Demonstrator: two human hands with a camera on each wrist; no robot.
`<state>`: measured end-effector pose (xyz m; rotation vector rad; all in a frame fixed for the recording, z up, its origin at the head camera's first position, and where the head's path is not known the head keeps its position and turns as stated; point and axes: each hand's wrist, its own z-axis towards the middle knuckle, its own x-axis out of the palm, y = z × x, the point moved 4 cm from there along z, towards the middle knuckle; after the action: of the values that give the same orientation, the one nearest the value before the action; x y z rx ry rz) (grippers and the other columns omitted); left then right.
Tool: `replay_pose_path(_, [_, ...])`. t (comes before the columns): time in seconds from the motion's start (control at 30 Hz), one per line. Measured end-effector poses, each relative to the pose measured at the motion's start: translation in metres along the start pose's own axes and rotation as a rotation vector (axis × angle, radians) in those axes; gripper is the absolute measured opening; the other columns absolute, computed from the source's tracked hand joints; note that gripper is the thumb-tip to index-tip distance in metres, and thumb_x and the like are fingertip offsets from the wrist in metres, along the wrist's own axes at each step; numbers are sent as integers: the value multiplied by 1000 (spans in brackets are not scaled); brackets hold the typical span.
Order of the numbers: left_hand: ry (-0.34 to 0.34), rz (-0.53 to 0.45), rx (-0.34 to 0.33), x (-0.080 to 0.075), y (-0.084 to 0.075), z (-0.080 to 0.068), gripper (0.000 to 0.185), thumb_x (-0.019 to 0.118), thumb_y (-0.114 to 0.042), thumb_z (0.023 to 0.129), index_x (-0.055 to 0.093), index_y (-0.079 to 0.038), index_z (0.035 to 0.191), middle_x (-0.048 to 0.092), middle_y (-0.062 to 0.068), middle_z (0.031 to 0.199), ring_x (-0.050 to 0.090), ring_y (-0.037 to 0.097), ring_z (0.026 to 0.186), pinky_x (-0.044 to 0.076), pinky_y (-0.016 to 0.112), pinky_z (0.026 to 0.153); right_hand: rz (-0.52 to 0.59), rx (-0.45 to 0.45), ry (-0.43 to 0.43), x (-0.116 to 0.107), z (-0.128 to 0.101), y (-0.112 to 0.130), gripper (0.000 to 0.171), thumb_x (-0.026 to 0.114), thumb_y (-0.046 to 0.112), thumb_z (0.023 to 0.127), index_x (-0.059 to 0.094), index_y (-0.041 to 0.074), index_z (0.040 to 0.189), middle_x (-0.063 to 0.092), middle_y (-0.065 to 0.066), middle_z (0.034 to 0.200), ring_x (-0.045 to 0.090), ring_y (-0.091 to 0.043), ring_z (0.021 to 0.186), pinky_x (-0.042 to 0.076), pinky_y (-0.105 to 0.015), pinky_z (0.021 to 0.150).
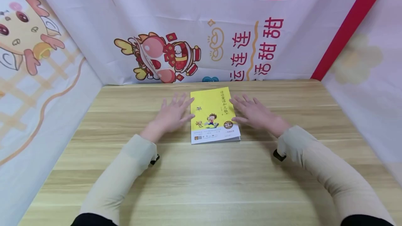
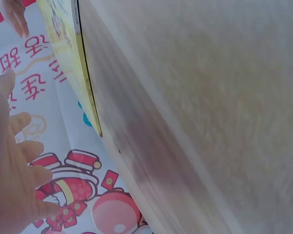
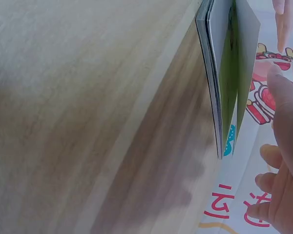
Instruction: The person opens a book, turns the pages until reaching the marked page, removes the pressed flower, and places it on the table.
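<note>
A thin yellow children's book [image 1: 213, 114] lies closed on the wooden table [image 1: 201, 177], cover up, with a cartoon boy on it. My left hand [image 1: 172, 114] is flat beside the book's left edge, fingers spread and straight, fingertips near the cover. My right hand [image 1: 254, 112] lies the same way at the book's right edge. Neither hand grips the book. The left wrist view shows the book's edge [image 2: 85, 83] and my left hand [image 2: 14, 175]. In the right wrist view the book's pages [image 3: 224, 83] fan slightly open, near my right hand [image 3: 283, 161].
Printed cloth with cartoon figures and red characters [image 1: 257, 48] walls the table at the back and both sides. Bare wood spreads in front of the book between my two sleeves [image 1: 125, 170].
</note>
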<state>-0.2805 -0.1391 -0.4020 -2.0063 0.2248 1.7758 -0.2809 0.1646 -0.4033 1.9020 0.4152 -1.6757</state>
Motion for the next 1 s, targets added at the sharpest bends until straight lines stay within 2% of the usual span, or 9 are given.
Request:
replay_pose_path(0.2, [37, 36, 49, 6, -9, 1, 73, 47, -58, 104, 20, -30, 166, 6, 6, 172, -4, 36, 156, -1, 69, 119, 27, 41, 38, 7, 1, -4, 83, 49, 59, 103, 18, 13, 165, 13, -14, 170, 9, -46, 153, 9, -66, 120])
replay_pose_path(0.47, [63, 48, 92, 9, -20, -2, 73, 45, -60, 104, 23, -28, 165, 13, 6, 171, 2, 36, 156, 8, 70, 119, 94, 128, 67, 12, 2, -7, 89, 49, 64, 101, 17, 11, 165, 15, -13, 170, 12, -43, 154, 11, -62, 121])
replay_pose_path(0.63, [97, 24, 126, 12, -26, -2, 71, 46, -57, 105, 24, -28, 165, 14, 5, 171, 5, 37, 156, 10, 69, 119, 191, 220, 77, 16, 1, -10, 89, 48, 67, 100, 14, 18, 166, 16, -17, 169, 16, -46, 152, 16, -65, 119])
replay_pose_path(0.8, [127, 31, 154, 17, -30, 0, 71, 47, -57, 104, 23, -29, 165, 14, 4, 171, 3, 36, 156, 11, 68, 119, 269, 240, 62, 22, 5, -9, 85, 49, 63, 101, 16, 19, 166, 19, -27, 165, 21, -51, 149, 19, -69, 116])
replay_pose_path(1.0, [172, 68, 167, 24, -34, 2, 73, 45, -61, 104, 20, -31, 166, 9, 4, 172, 3, 36, 156, 11, 68, 119, 390, 258, 84, 28, 10, -9, 81, 47, 59, 104, 16, 17, 166, 19, -26, 166, 20, -45, 151, 19, -62, 119])
